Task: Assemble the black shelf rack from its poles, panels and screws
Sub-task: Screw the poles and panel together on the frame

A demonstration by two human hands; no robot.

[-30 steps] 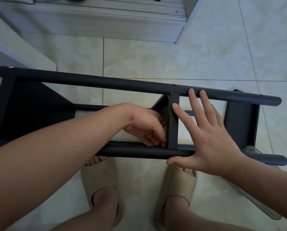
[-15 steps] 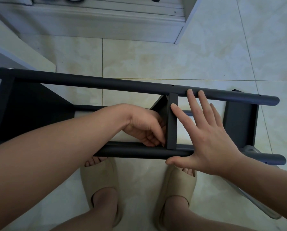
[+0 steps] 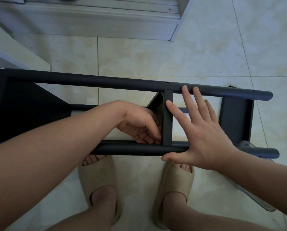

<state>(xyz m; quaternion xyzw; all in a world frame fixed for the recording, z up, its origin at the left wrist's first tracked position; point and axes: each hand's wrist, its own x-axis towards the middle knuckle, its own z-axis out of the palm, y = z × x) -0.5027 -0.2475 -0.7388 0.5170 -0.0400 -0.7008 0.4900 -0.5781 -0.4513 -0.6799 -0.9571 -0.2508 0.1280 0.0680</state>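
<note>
The black shelf rack lies on its side above the floor, its far pole (image 3: 106, 83) and near pole (image 3: 131, 150) running left to right. Between them stand a left panel (image 3: 27, 107), a middle panel (image 3: 167, 119) and a right panel (image 3: 236, 117). My left hand (image 3: 139, 125) reaches between the poles, fingers curled against the left face of the middle panel near the near pole. My right hand (image 3: 201, 130) lies flat with fingers spread: fingertips touch the far pole and the panel's edge, thumb along the near pole.
My two feet in beige slippers (image 3: 99, 180) stand on the pale tiled floor just under the rack. A white cabinet base (image 3: 89, 19) runs along the top. A clear plastic bag (image 3: 256, 194) lies at the right under my right forearm.
Both hands keep their places on the rack. The rack and the view have shifted only slightly.
</note>
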